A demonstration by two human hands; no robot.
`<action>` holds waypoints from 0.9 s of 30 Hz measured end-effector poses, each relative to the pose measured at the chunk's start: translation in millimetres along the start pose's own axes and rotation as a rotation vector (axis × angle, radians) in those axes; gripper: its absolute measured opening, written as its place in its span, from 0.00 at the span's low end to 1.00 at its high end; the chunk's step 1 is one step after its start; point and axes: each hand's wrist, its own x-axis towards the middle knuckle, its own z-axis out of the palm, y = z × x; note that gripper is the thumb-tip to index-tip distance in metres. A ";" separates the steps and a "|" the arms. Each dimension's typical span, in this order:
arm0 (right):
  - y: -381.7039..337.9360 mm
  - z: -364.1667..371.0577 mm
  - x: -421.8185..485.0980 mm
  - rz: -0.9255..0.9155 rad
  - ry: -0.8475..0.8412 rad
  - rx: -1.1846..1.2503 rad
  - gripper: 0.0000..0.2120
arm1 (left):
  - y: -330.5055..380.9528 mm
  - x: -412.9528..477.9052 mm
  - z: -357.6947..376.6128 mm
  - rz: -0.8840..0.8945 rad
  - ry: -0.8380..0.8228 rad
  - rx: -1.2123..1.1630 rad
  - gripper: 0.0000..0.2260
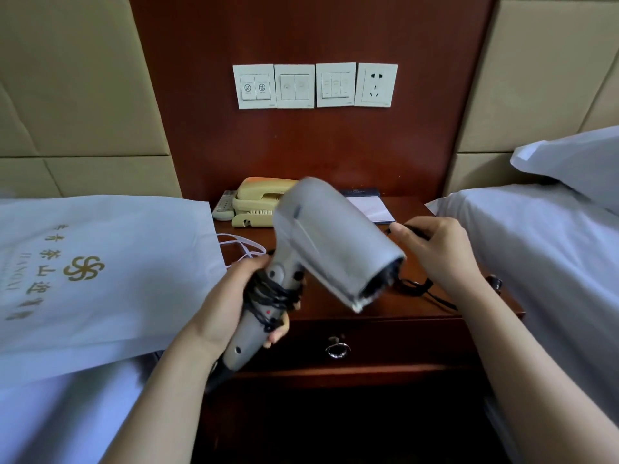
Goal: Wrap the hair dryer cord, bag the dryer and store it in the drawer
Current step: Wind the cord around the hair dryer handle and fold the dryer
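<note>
Dryer (330, 239) barrel diagonal, nozzle toward lower right

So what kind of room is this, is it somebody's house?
Probably a hotel room, not a house. Two beds flank a wooden nightstand holding a corded telephone, a row of wall switches sits above it, and a white bag printed with a gold logo lies on the left bed.

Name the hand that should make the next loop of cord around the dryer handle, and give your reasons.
Right. The right hand already pinches the loose black cord beside the nozzle. The left hand is clamped on the hair dryer handle over the wound turns, so it likely must keep holding.
</note>
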 end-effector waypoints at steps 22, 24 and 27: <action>-54.8 -0.3 -38.1 -0.590 -0.117 -0.233 0.15 | -11.2 0.0 -24.8 0.113 0.432 0.139 0.06; -62.8 -1.7 -36.1 -0.587 -0.130 -0.189 0.15 | -11.7 -0.7 -21.1 0.133 0.424 0.245 0.09; -75.9 -4.4 -34.8 -0.591 -0.137 -0.141 0.16 | -14.5 0.5 -15.4 0.151 0.413 0.441 0.14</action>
